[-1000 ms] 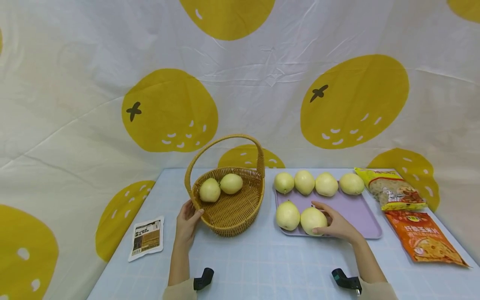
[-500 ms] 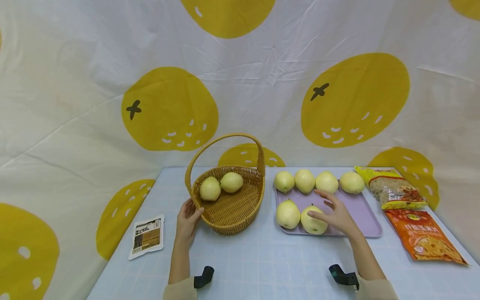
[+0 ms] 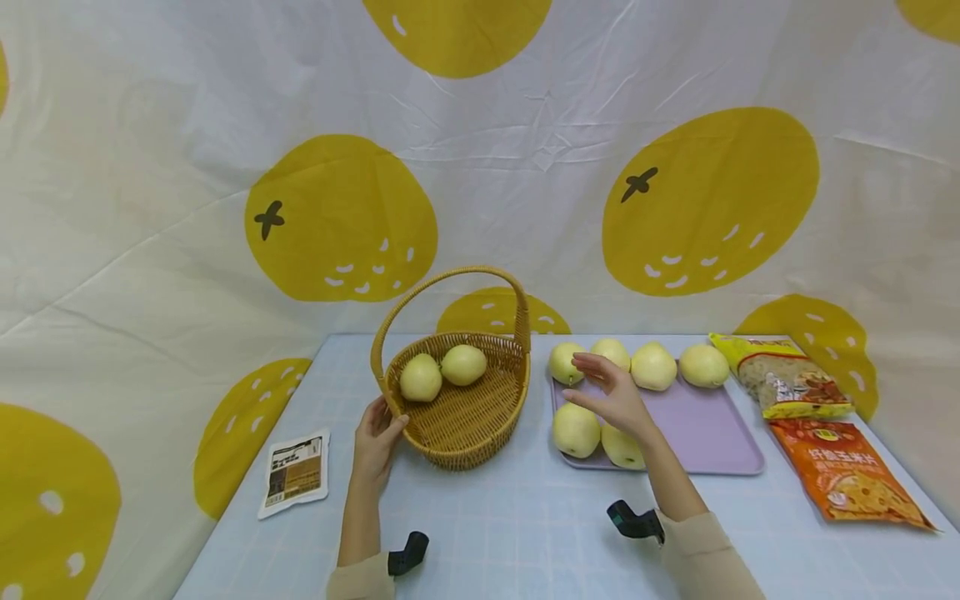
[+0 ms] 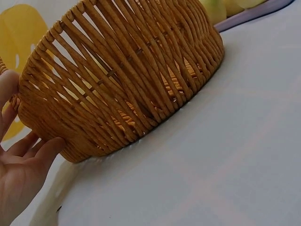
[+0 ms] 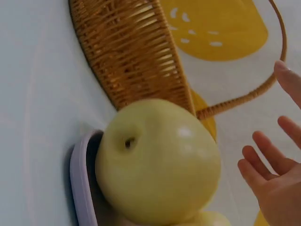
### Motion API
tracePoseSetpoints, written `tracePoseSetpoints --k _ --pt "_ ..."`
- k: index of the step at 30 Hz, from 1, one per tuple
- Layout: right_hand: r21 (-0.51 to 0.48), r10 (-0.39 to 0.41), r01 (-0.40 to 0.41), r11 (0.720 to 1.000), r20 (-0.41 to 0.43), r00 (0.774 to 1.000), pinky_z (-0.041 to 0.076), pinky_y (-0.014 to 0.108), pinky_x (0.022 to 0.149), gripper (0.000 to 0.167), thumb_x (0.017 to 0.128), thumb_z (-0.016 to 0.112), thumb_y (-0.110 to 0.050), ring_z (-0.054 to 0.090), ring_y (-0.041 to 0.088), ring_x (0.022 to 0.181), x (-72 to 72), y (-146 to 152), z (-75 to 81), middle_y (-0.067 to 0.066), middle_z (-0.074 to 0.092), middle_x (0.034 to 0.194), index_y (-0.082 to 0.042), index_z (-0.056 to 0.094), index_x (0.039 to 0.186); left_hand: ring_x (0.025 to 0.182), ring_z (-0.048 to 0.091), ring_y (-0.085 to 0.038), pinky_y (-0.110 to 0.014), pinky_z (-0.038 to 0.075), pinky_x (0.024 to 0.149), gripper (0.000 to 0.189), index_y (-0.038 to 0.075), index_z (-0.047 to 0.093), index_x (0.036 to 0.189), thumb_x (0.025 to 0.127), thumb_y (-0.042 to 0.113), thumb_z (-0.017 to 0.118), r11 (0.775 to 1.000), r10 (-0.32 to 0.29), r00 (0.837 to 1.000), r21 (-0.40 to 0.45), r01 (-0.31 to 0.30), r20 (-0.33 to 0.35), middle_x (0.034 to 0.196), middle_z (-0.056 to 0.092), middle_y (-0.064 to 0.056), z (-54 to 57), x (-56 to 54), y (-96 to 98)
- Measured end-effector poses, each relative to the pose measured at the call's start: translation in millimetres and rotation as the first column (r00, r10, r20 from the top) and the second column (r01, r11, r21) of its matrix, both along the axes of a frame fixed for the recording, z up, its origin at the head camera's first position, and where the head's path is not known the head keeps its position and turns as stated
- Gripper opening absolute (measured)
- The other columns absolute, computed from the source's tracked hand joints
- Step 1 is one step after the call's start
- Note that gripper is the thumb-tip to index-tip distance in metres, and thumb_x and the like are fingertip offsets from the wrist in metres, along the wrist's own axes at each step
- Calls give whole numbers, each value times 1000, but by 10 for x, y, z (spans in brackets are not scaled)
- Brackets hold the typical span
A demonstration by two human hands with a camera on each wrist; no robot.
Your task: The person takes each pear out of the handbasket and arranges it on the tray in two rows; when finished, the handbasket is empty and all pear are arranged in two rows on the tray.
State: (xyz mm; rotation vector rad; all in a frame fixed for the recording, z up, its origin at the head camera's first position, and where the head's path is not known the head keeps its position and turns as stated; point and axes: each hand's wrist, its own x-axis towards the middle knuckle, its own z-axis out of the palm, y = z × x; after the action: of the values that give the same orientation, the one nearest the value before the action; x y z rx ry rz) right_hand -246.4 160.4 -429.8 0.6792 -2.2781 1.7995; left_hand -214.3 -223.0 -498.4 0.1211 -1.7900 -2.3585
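Observation:
A wicker basket [image 3: 465, 425] with a tall arched handle stands left of centre and holds two pale yellow-green pears [image 3: 421, 378]. My left hand [image 3: 372, 442] grips its near left side, thumb over the rim; in the left wrist view the fingers [image 4: 49, 148] press the woven wall. My right hand [image 3: 611, 400], fingers spread and nothing in them, is over the left part of a lilac tray [image 3: 705, 425]. Several pears lie there in a back row and a front pair. The right wrist view shows one front pear [image 5: 160, 160] close up, apart from the fingers.
To the right of the tray lie a yellow snack bag [image 3: 795, 383] and an orange snack bag [image 3: 847, 475]. A white and brown packet [image 3: 296, 473] is at the left. Behind the table hangs a fruit-patterned cloth [image 3: 525, 167].
My right hand has let go of the right front pear, lifted off it and moved left over the tray. That pear stays on the tray. My left hand and the basket have not moved.

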Motion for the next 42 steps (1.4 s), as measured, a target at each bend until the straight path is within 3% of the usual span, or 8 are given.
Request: tracePoseSetpoints --k 3,7,10,16,24,29,34,42 --pt "-68 31 -30 997 16 999 38 51 103 57 79 73 0 47 42 119 -89 -193 -9 32 50 125 7 48 129 137 30 -27 -19 47 93 60 3 34 142 88 -2 61 1000 4 1000 2 -4 9 149 30 -14 5 5 -7" --pt "-121 69 -62 991 53 996 39 55 101 56 80 70 4 46 49 118 -86 -467 130 35 50 123 9 46 130 136 32 -24 -20 46 95 60 5 35 141 87 -1 62 1000 4 1000 23 -4 15 149 32 -12 8 10 -5" --pt "-112 86 -76 991 82 993 38 56 101 56 81 69 4 45 51 118 -57 -641 251 35 50 123 11 44 131 136 32 -24 -20 46 95 60 4 36 140 87 -1 62 999 5 1000 32 -6 10 148 33 -12 -3 5 5" --pt "-105 149 -137 985 119 982 40 56 100 58 82 68 3 44 53 117 -163 -881 235 36 47 126 13 40 133 137 29 -31 -19 47 93 63 0 34 141 86 -2 64 1000 -1 1000 27 1 -21 149 30 -17 -18 -20 20" --pt "-65 180 -173 983 128 975 50 43 93 62 82 66 5 44 53 117 -287 -1089 233 38 43 129 13 37 136 138 27 -32 -18 47 92 63 -1 33 141 86 -2 63 1000 -3 1000 15 3 -20 150 28 -18 -25 -17 11" --pt "-37 183 -180 983 138 973 46 52 95 63 83 68 0 44 51 119 -346 -1173 278 37 42 132 12 37 136 138 27 -31 -17 47 91 63 1 34 141 86 -1 64 1000 4 1000 13 -3 -19 150 29 -17 -29 -18 -5" --pt "-36 174 -171 985 149 973 37 59 101 65 83 70 -5 41 50 122 -504 -1239 178 36 40 135 9 37 138 138 27 -30 -17 47 92 62 1 34 141 87 -2 63 1000 1 1000 18 -1 -22 150 29 -16 -20 -13 -2" --pt "53 90 -102 993 190 978 35 51 106 70 82 73 -14 38 40 130 -711 -1356 7 25 38 143 -3 38 142 139 27 -26 -18 45 94 63 1 32 142 88 -3 62 999 -14 1000 40 14 -3 151 27 -14 -16 -8 -9"
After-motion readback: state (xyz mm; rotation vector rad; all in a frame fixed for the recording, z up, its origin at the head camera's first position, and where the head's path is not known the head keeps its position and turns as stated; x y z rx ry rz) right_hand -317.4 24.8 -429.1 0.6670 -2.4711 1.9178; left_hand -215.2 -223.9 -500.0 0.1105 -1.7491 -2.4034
